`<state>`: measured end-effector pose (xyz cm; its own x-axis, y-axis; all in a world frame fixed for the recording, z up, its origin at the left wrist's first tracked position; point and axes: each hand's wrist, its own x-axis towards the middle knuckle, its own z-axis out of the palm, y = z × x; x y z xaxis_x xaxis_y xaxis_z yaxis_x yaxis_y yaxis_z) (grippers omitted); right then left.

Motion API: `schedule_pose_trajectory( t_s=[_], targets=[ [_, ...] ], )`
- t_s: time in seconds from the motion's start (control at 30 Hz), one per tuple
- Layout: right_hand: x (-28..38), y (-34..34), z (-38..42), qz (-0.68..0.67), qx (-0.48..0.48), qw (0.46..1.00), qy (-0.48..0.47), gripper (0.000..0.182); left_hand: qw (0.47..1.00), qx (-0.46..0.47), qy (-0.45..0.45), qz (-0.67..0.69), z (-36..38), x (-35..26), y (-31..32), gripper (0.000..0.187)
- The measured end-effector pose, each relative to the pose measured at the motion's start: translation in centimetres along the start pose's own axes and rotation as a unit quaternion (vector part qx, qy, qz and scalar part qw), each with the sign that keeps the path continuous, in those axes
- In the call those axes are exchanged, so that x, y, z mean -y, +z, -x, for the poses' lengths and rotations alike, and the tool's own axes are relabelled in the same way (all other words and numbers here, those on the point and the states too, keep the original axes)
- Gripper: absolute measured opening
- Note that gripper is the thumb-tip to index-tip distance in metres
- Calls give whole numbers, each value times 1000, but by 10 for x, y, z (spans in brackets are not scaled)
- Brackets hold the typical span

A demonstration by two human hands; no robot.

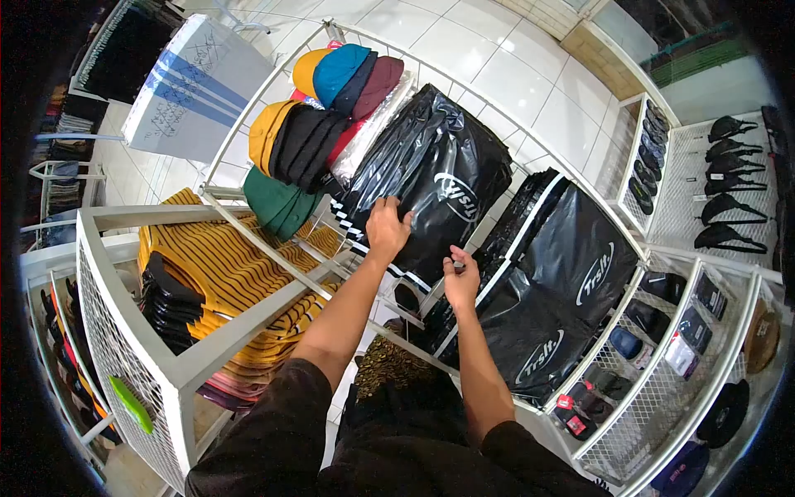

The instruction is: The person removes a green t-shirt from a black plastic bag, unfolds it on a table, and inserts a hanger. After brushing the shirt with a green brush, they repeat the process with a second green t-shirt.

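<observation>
My left hand [387, 230] rests on the near-left part of a stack of black plastic bags [451, 170] with white "Trslt." print. Its fingers are a little apart and lightly bent, and nothing shows in its grip. Close to the near edge of that stack is my right hand [461, 277], half curled with thumb and forefinger apart. A small dark spot shows at its fingers; I cannot make out what it is. To the right lies a second stack of printed black bags [563, 282]. Piled caps [306, 145] in yellow, black and other colours sit left of the first stack.
A white metal rack rail [286, 261] runs past my left arm. Yellow striped shirts [219, 257] hang at left beside a mesh panel [124, 348]. A white taped box [195, 87] stands behind. Wire shelves [646, 364] with small goods and caps line the right.
</observation>
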<state>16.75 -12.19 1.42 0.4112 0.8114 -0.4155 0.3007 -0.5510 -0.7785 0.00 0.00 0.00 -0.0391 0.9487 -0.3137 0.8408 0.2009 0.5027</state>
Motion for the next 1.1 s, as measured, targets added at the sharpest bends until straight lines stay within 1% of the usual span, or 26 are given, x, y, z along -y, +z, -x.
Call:
schedule_pose_trajectory(
  t_s=[0.07,0.1,0.17,0.2,0.23,0.27,0.3,0.33,0.37,0.43,0.47,0.5,0.53,0.57,0.6,0.63,0.7,0.73,0.77,0.8,0.83,0.9,0.93,0.97,1.03,1.1],
  targets=[
    [1,1,5,-39,4,999,23,32,998,15,-46,33,-2,-11,-8,64],
    [-1,1,-14,-39,-2,999,17,32,998,12,-40,38,-22,-21,-1,64],
    [-4,-1,-15,-38,-4,999,29,32,994,88,-38,50,-28,-26,-2,62],
    [-7,-1,-15,-35,-9,999,14,32,977,176,-7,123,-39,-12,9,62],
    [-17,-2,-18,-36,-9,999,12,32,977,175,-6,123,-36,-19,6,62],
    [-25,-3,-24,-64,-18,998,14,32,968,188,-9,169,-31,-30,6,62],
    [-32,-5,-28,-93,-26,995,16,32,956,201,-13,212,-23,-42,0,62],
    [-33,-9,-31,-117,-38,992,8,34,945,209,19,249,-13,-55,-13,48],
    [-34,-15,-34,-116,-41,992,5,41,934,218,9,281,-1,-67,-27,45],
    [-21,-23,-36,-215,-40,975,29,50,877,258,5,406,28,-87,-63,47],
    [-12,-30,-36,-228,-14,970,80,61,847,265,-27,461,44,-96,-86,48],
    [-8,-31,-38,-294,44,945,133,72,812,271,-59,513,62,-106,-109,49],
    [7,-33,-33,-330,101,922,174,76,801,233,-108,540,82,-116,-131,53],
    [22,-35,-27,-363,159,893,214,80,768,221,-135,586,89,-100,-122,50],
    [10,-28,-31,-390,229,857,248,81,745,230,-108,617,103,-96,-133,54],
    [66,-34,3,-439,219,856,163,74,722,238,-78,646,119,-94,-148,58],
    [62,-30,12,-472,255,829,156,62,708,198,-97,671,159,-91,-177,56],
    [30,-21,-1,-506,279,799,167,53,715,199,-76,666,175,-82,-189,53],
    [50,-36,15,-471,229,844,116,51,722,199,-55,661,193,-72,-201,50],
    [86,-53,45,-465,176,865,68,50,763,156,-50,625,213,-64,-212,43],
    [114,-68,74,-458,121,880,21,50,773,154,-39,615,236,-56,-225,39],
    [127,-93,102,-465,132,873,-61,46,816,154,57,554,279,-38,-250,38],
    [137,-106,123,-456,139,872,-113,47,808,146,89,564,303,-32,-256,37],
    [148,-117,144,-446,149,866,-168,47,825,122,142,534,328,-26,-266,37],
    [162,-136,190,-436,142,865,-204,47,795,128,171,568,386,-20,-290,38],
    [188,-149,248,-428,154,858,-240,47,787,82,199,578,445,-8,-310,39]
  ],
)
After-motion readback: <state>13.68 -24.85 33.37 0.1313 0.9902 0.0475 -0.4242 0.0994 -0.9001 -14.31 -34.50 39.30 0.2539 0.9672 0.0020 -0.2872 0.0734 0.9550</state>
